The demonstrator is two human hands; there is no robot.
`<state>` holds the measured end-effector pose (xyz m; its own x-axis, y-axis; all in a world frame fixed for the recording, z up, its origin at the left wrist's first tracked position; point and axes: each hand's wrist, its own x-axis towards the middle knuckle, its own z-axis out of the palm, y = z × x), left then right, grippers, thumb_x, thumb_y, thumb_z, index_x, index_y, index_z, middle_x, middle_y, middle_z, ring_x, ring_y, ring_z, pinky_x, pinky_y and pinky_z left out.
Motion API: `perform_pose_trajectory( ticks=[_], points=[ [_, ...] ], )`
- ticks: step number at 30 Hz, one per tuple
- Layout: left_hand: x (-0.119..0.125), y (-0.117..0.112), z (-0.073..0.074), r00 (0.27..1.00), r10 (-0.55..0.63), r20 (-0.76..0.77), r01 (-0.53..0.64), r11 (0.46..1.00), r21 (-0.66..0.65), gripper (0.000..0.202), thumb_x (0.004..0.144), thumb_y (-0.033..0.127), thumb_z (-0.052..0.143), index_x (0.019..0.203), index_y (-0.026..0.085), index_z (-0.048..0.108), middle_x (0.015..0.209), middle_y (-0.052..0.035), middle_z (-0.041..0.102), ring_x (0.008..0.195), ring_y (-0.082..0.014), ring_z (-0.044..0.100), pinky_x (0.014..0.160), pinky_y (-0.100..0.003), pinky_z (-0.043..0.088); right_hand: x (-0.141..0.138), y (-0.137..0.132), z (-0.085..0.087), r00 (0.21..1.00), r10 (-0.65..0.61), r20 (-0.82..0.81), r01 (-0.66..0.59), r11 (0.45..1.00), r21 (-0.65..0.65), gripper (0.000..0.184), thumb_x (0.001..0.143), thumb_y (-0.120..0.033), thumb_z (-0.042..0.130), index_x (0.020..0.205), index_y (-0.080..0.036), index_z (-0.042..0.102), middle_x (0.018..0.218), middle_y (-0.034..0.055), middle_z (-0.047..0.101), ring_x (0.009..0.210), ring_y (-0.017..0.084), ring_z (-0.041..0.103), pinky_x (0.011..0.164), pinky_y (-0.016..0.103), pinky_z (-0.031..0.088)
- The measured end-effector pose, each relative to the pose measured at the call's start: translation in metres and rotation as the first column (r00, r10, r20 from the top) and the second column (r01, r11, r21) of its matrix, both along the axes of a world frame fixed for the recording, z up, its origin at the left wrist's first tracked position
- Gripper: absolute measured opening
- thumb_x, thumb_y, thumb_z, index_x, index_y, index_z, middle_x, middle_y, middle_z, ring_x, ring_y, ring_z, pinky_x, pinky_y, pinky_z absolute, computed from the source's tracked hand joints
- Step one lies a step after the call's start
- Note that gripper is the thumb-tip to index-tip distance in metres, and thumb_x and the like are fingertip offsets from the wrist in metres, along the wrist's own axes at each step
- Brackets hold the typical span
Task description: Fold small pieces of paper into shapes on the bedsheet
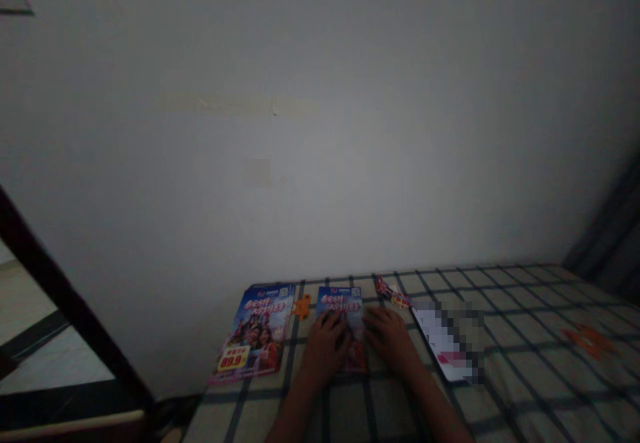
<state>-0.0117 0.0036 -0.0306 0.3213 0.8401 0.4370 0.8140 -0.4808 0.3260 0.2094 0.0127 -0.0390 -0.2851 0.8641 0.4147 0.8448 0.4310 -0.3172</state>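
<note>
Both my hands rest on a folded colourful leaflet lying on a checked bed sheet. My left hand lies flat on the leaflet's left half, fingers stretched forward. My right hand lies flat on its right edge, fingers also extended. A larger leaflet of the same print, with a yellow price box, lies just left of my left hand. The light is dim and fine detail is lost.
A small orange piece sits between the two leaflets. A white sheet lies to the right of my right hand, a torn colourful scrap above it. A white wall rises behind. A dark bed frame bar slants at the left.
</note>
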Motion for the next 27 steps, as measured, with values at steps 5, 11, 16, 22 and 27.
perform_pose_trajectory(
  ticks=[5,11,16,22,27],
  points=[
    [0.001,-0.001,0.001,0.995,-0.1,0.026,0.101,0.993,-0.055,0.032,0.091,0.038,0.06,0.121,0.033,0.07,0.135,-0.0036,0.065,0.129,-0.0285,0.051,0.109,-0.054,0.045,0.0,-0.002,0.0,1.0,0.0,-0.005,0.0,1.0,-0.014,0.042,0.088,-0.026,0.059,0.13,-0.031,0.062,0.143,0.004,0.057,0.13,0.028,0.049,0.112,0.049,0.037],
    [0.003,-0.004,0.01,0.99,-0.118,0.082,0.126,0.987,-0.103,0.032,0.087,0.028,0.064,0.118,0.027,0.072,0.14,-0.008,0.06,0.133,-0.0266,0.049,0.112,-0.049,0.044,0.005,0.003,-0.008,0.997,-0.025,-0.067,0.025,1.0,-0.005,0.044,0.087,-0.013,0.049,0.123,-0.029,0.068,0.143,0.0037,0.057,0.132,0.027,0.048,0.111,0.048,0.039],
    [0.002,-0.006,0.01,0.996,-0.091,0.011,0.091,0.977,-0.191,0.041,0.086,0.028,0.065,0.126,0.035,0.065,0.145,-0.0036,0.057,0.141,-0.0311,0.041,0.119,-0.068,0.02,0.009,0.01,-0.013,0.993,-0.03,-0.111,0.028,0.999,-0.022,0.054,0.071,-0.007,0.055,0.119,-0.026,0.07,0.143,0.005,0.056,0.132,0.027,0.049,0.111,0.048,0.04],
    [-0.003,-0.004,0.012,0.988,-0.138,-0.069,0.112,0.949,-0.294,0.054,0.086,0.04,0.066,0.139,0.042,0.052,0.154,-0.0018,0.046,0.146,-0.0319,0.034,0.116,-0.073,0.011,0.011,0.008,-0.012,0.992,-0.013,-0.122,0.002,0.996,-0.09,0.057,0.069,-0.006,0.052,0.12,-0.024,0.07,0.139,0.0079,0.061,0.131,0.026,0.053,0.115,0.05,0.034],
    [-0.009,-0.002,0.014,0.973,-0.199,-0.118,0.149,0.928,-0.341,0.072,0.075,0.059,0.074,0.141,0.046,0.048,0.16,-0.0028,0.037,0.148,-0.0365,0.028,0.115,-0.076,0.004,0.012,0.006,-0.012,0.989,-0.02,-0.146,-0.002,0.99,-0.144,0.058,0.072,-0.007,0.05,0.123,-0.026,0.068,0.143,0.0063,0.057,0.134,0.024,0.051,0.118,0.052,0.028]
  ],
)
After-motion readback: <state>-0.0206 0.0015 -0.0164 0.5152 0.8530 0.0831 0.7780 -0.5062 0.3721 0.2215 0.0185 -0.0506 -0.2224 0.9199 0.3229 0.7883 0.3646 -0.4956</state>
